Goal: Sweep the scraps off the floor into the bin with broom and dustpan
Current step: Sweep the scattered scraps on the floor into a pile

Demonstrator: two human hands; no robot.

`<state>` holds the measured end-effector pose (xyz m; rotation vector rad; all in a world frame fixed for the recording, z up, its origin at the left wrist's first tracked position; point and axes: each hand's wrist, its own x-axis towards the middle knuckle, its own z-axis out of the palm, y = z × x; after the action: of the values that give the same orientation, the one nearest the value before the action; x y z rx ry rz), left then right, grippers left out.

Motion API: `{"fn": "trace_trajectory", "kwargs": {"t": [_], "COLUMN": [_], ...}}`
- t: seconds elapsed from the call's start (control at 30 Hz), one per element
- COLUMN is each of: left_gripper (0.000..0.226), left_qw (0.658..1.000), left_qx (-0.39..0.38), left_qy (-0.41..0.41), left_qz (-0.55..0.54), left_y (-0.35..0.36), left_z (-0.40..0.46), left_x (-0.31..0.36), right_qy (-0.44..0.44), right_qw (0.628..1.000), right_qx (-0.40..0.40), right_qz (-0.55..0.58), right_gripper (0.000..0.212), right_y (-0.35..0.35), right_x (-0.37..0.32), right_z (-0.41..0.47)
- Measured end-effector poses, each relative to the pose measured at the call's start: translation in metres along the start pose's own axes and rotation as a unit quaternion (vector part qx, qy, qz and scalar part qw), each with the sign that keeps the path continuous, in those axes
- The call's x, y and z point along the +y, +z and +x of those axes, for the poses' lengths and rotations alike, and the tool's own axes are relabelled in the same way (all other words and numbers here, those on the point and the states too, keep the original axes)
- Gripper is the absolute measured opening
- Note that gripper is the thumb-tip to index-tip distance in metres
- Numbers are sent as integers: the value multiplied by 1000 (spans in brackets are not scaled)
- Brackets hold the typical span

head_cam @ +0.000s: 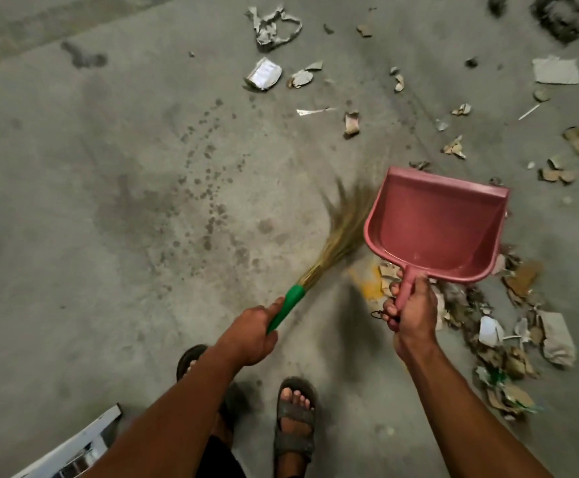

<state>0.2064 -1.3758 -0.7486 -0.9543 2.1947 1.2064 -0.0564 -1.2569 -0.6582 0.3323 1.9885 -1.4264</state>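
My left hand (251, 334) grips the green handle of a grass broom (336, 232), whose blurred bristles fan out up and to the right, just left of the dustpan. A pink dustpan (436, 225) is held above the floor by its handle in my right hand (410, 313); its tray holds nothing. A heap of paper and cardboard scraps (509, 343) lies on the floor below and right of the dustpan. More scraps (350, 124) are scattered across the upper right of the grey floor. No bin is in view.
My sandalled feet (295, 422) stand at the bottom centre. A white object (74, 450) pokes in at the bottom left corner. Dark stains (208, 188) mark the concrete floor to the left. A dark clump (557, 15) lies at the top right.
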Motion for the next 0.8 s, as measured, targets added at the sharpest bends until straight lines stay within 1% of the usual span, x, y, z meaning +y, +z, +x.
{"fn": "trace_trajectory", "kwargs": {"t": [0.1, 0.17, 0.23, 0.33, 0.4, 0.47, 0.53, 0.6, 0.7, 0.73, 0.77, 0.8], "left_gripper": [89, 94, 94, 91, 88, 84, 79, 75, 69, 68, 67, 67], "left_qw": [998, 998, 996, 988, 976, 957, 929, 893, 833, 815, 807, 809], "left_qx": [38, 41, 59, 116, 173, 232, 284, 321, 360, 374, 382, 381], "left_qy": [32, 23, 5, -14, -29, -64, -119, -168, -197, -205, -217, -238], "left_qz": [-31, -39, -66, -104, -132, -164, -206, -266, -372, -392, -395, -378], "left_y": [-20, -39, -71, -127, -166, -202, -234, -267, -315, -330, -344, -357], "left_z": [-11, -21, -31, -43, -47, -44, -33, -16, 22, 35, 54, 72], "left_x": [-17, -30, -50, -85, -108, -131, -154, -172, -188, -192, -198, -206], "right_qy": [-4, -6, -17, -35, -45, -49, -51, -53, -43, -39, -34, -25], "right_qw": [1000, 1000, 999, 994, 989, 986, 984, 983, 983, 982, 981, 982], "right_qx": [2, -14, -43, -102, -138, -156, -167, -172, -176, -180, -181, -180], "right_qz": [-11, 1, 18, 34, 34, 30, 36, 45, 44, 50, 56, 59], "right_gripper": [31, 32, 34, 39, 38, 40, 39, 33, 32, 33, 34, 34], "right_y": [25, 45, 75, 125, 163, 202, 239, 272, 309, 320, 329, 336], "right_x": [-5, -11, -20, -36, -49, -62, -74, -81, -86, -86, -86, -87], "right_z": [-5, -9, -16, -27, -35, -40, -43, -40, -25, -17, -5, 6]}}
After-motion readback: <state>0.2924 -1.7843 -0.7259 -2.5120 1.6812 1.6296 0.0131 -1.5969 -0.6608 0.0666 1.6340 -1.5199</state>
